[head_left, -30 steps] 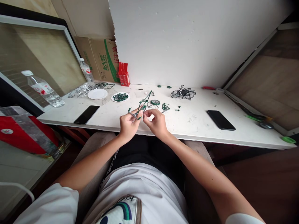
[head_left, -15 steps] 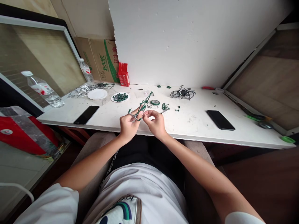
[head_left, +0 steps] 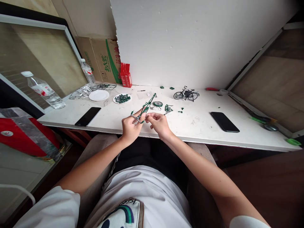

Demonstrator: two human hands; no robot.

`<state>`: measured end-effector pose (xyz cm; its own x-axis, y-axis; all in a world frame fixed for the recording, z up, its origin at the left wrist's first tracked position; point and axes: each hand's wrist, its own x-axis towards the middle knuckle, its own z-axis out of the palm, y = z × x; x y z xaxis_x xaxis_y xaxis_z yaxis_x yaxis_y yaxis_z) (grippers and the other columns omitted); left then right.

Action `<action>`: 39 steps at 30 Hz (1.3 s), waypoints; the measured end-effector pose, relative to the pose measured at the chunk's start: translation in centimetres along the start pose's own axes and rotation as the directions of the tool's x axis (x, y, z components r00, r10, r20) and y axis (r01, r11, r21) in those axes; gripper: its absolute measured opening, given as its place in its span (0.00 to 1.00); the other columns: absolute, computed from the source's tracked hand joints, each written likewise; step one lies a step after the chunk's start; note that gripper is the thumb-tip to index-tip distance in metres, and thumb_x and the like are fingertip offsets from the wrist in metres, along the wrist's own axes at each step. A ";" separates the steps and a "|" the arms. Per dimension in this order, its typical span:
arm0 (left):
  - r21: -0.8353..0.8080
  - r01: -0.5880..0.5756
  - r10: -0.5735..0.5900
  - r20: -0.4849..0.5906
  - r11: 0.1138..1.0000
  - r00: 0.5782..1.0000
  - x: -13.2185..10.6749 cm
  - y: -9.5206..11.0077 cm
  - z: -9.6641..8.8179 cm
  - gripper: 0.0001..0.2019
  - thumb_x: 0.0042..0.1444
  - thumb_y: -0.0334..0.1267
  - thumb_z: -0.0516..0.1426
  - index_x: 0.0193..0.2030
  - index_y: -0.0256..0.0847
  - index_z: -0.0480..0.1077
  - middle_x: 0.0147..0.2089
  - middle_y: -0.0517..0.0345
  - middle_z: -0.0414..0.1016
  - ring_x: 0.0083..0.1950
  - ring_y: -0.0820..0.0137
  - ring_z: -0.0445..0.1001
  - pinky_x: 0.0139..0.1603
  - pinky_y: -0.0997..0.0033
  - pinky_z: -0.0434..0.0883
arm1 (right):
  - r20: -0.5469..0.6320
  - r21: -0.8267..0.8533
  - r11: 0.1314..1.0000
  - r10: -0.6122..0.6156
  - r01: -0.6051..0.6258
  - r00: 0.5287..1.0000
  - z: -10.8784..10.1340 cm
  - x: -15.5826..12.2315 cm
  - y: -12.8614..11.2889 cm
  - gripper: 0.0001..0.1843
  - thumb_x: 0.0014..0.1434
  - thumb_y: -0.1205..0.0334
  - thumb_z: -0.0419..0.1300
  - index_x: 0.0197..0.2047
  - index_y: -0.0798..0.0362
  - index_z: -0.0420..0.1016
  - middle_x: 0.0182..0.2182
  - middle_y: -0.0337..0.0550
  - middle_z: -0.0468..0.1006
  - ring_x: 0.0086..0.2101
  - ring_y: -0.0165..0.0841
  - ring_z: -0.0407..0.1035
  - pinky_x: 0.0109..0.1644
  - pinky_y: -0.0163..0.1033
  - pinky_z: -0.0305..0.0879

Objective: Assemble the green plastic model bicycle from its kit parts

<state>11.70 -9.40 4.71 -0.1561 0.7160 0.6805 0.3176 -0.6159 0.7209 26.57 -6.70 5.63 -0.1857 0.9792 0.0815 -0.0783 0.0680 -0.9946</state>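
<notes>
My left hand (head_left: 132,125) is closed around a green model bicycle frame (head_left: 149,103), which slants up and to the right over the table. Close against its lower end, my right hand (head_left: 159,124) has thumb and forefinger pinched together; whatever lies between those fingertips is too small to make out. Just beyond the hands lie a small spoked wheel (head_left: 157,104) and a cluster of green parts (head_left: 168,108). A few tiny green pieces (head_left: 181,109) are scattered to their right. Farther back stands an assembled black model bicycle (head_left: 186,94).
A white plate with green parts (head_left: 122,98) and a bare white plate (head_left: 99,95) sit left. Two phones (head_left: 87,117) (head_left: 224,122) lie on the white table (head_left: 190,126). Water bottles (head_left: 45,91), a red box (head_left: 125,75) and a carton (head_left: 102,60) stand at the back left.
My right hand has shifted slightly, its fingers closing in nearer the lower end of the model frame. My left hand and the frame stay almost where they were.
</notes>
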 end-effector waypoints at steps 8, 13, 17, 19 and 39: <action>0.032 -0.040 0.039 0.025 0.999 0.999 0.0 -0.1 -0.2 0.24 0.67 0.53 0.63 0.61 0.40 0.81 0.57 0.44 0.84 0.53 0.55 0.86 0.58 0.62 0.81 | 0.168 0.139 0.965 0.198 -0.222 0.966 -1.2 0.5 -0.3 0.18 0.52 0.45 0.71 0.35 0.53 0.81 0.37 0.46 0.83 0.37 0.32 0.75 0.31 0.31 0.61; -0.003 -0.001 0.001 -0.004 1.000 1.000 0.1 0.0 0.0 0.24 0.66 0.53 0.64 0.61 0.40 0.81 0.55 0.45 0.85 0.55 0.55 0.85 0.59 0.62 0.81 | 0.054 -0.068 0.995 -0.074 0.077 0.996 -0.8 0.4 -0.1 0.18 0.56 0.45 0.69 0.37 0.52 0.82 0.35 0.45 0.83 0.37 0.35 0.75 0.35 0.36 0.67; -0.054 0.015 -0.016 -0.015 0.998 1.000 0.2 0.2 0.2 0.25 0.65 0.54 0.64 0.62 0.40 0.81 0.55 0.46 0.85 0.57 0.54 0.85 0.60 0.59 0.81 | 0.032 -0.355 0.849 -0.407 0.391 0.913 -0.8 0.0 0.0 0.13 0.62 0.48 0.66 0.38 0.50 0.81 0.36 0.45 0.83 0.38 0.39 0.76 0.42 0.42 0.71; -0.058 0.019 -0.020 -0.016 0.998 1.000 0.2 0.3 0.2 0.25 0.66 0.54 0.64 0.62 0.41 0.80 0.55 0.47 0.85 0.57 0.54 0.84 0.60 0.59 0.81 | 0.037 -0.414 0.808 -0.446 0.420 0.894 -0.8 -0.1 0.1 0.12 0.64 0.50 0.64 0.38 0.49 0.81 0.35 0.45 0.83 0.38 0.40 0.76 0.42 0.44 0.71; -0.063 0.018 -0.017 0.007 0.998 1.000 0.0 0.0 0.1 0.24 0.65 0.54 0.64 0.60 0.40 0.82 0.56 0.45 0.85 0.56 0.54 0.85 0.62 0.59 0.80 | -0.012 -0.311 0.879 -0.384 0.362 0.923 -0.3 0.0 0.6 0.11 0.62 0.52 0.66 0.36 0.51 0.79 0.33 0.42 0.81 0.36 0.36 0.73 0.44 0.40 0.71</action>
<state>11.82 -9.38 4.65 -0.1546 0.7290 0.6668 0.2551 -0.6226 0.7398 26.84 -6.65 4.98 -0.1298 0.8802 0.4564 0.1690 0.4732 -0.8646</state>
